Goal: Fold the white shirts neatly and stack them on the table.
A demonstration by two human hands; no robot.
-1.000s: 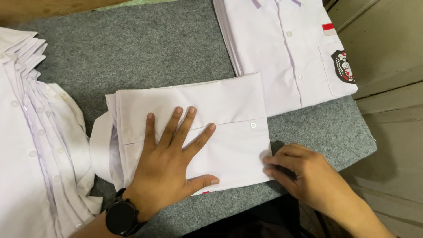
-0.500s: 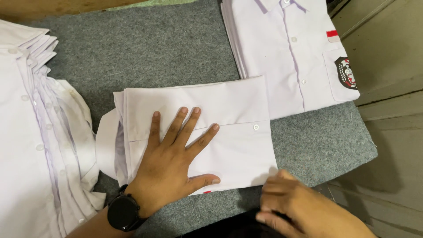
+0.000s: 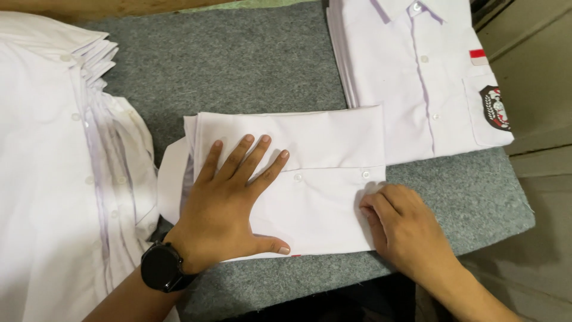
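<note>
Head view: folded white shirt [image 3: 310, 173] lies mid grey felt table [image 3: 238, 65]. Left hand [image 3: 229, 206] flat on shirt, fingers spread, gripping nothing. Right hand [image 3: 405, 223] at shirt's right edge, fingers curled, pinching fabric there.

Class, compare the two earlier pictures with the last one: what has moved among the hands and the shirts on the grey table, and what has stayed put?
The right hand dipped toward the near table edge, then came back up onto the right edge of the folded white shirt, fingers curled at that edge. The left hand stayed flat on the shirt, fingers spread, wristwatch on. The shirt pile at the left and the badged shirt stack stayed put.
</note>
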